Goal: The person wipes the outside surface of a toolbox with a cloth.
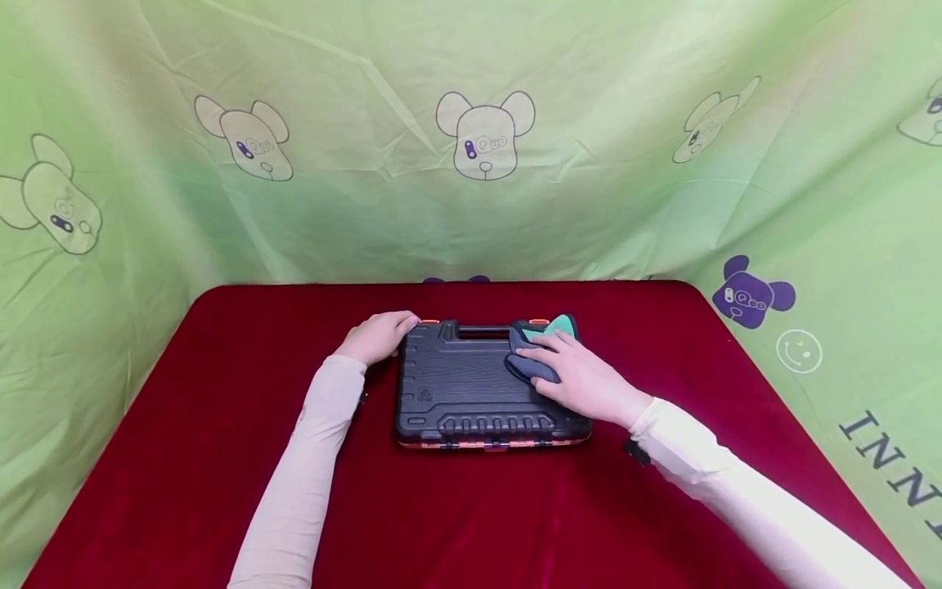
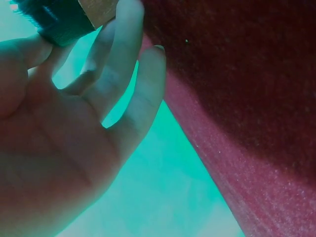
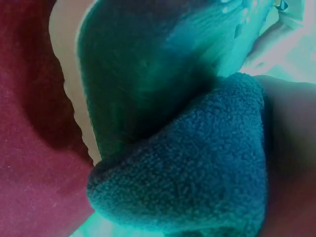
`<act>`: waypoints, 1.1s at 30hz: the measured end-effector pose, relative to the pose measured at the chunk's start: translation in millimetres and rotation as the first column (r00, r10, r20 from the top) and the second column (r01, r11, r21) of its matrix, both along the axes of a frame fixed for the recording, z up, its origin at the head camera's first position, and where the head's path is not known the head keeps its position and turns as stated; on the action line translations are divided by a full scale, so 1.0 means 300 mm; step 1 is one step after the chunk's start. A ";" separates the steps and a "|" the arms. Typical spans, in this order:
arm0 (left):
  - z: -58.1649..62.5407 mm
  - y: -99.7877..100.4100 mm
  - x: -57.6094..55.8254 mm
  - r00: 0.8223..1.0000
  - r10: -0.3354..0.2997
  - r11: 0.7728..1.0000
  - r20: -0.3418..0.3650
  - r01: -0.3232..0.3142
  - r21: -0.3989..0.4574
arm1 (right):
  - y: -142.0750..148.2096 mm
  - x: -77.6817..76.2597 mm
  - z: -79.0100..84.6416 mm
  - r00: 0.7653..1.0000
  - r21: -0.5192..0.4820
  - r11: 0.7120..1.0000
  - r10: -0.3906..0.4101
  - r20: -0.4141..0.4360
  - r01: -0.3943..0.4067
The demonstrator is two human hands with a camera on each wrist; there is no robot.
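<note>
A black plastic carrying case [image 1: 471, 372] with orange edges lies on the red tablecloth, its handle on the far side. My left hand [image 1: 379, 337] holds the case's far left corner. In the left wrist view, the fingers of that hand [image 2: 84, 123] bend around a dark corner of the case [image 2: 66, 22]. My right hand [image 1: 589, 380] holds a folded grey and green cloth [image 1: 540, 370] against the top right of the case. The cloth [image 3: 187, 168] bulges beside the palm in the right wrist view, touching the case's surface [image 3: 143, 84]; the fingertips are hidden there.
The red tablecloth [image 1: 456, 523] covers the table around the case. Light green curtains [image 1: 353, 221] printed with bear heads hang behind the table and at both sides.
</note>
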State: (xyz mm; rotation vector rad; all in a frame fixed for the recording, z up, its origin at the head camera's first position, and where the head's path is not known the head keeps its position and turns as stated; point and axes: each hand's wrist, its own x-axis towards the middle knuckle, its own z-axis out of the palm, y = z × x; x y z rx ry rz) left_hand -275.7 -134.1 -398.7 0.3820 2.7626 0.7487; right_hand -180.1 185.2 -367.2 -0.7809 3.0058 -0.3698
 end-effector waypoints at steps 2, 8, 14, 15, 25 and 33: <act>-0.001 -0.001 0.000 1.000 0.004 1.000 -0.006 -0.004 0.000 | -0.001 0.011 0.000 1.000 -0.003 1.000 0.004 -0.007 -0.004; -0.003 0.001 0.003 1.000 0.013 1.000 -0.017 -0.013 0.000 | 0.012 0.057 -0.012 0.999 0.007 1.000 0.009 -0.036 -0.009; -0.002 -0.001 0.008 1.000 0.016 1.000 -0.020 -0.016 0.007 | 0.018 0.106 -0.025 0.993 0.018 1.000 0.015 -0.113 -0.013; -0.001 -0.002 0.008 1.000 0.013 1.000 -0.023 -0.013 0.009 | 0.019 0.113 -0.027 0.992 0.014 1.000 0.014 -0.123 -0.012; 0.007 -0.001 0.010 1.000 0.008 1.000 -0.027 -0.008 0.014 | 0.047 0.174 -0.045 0.987 0.017 1.000 0.011 -0.161 -0.009; 0.001 0.000 0.009 1.000 0.023 1.000 -0.021 -0.023 0.009 | 0.072 0.194 -0.058 0.984 0.010 0.997 0.076 -0.159 -0.075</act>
